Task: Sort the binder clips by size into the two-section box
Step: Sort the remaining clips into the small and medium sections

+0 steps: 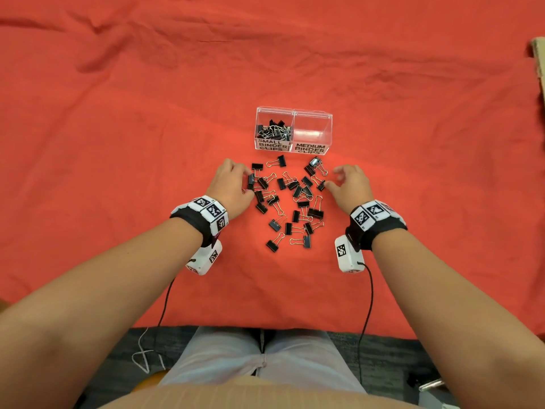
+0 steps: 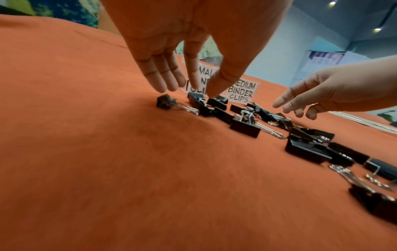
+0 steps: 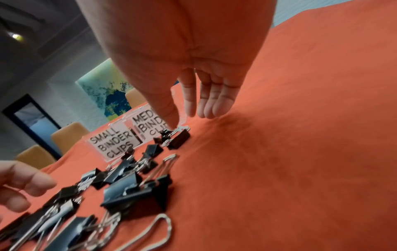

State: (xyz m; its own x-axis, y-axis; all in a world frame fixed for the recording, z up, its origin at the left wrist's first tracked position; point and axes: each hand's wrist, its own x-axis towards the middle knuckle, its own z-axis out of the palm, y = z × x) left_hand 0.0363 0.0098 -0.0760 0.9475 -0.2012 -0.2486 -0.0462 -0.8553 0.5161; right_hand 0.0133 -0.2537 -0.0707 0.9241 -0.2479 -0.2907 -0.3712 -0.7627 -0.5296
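A clear two-section box (image 1: 293,112) stands on the red cloth. Its left section, labelled SMALL BINDER CLIPS, holds several small clips (image 1: 274,129). The right section, labelled MEDIUM BINDER CLIPS (image 1: 311,149), looks empty. Several black binder clips (image 1: 295,202) lie scattered in front of the box. My left hand (image 1: 246,180) is at the pile's left edge, fingers straight down, thumb tip touching a clip (image 2: 196,100). At the right edge my right hand (image 1: 333,178) hangs open, its thumb tip on the wire handles of a clip (image 3: 179,139).
The red cloth (image 1: 118,143) covers the whole table, wrinkled toward the far side. A cardboard piece (image 1: 539,63) shows at the far right edge. Black cables (image 1: 367,305) run from both wrist cameras over the table's front edge to my lap.
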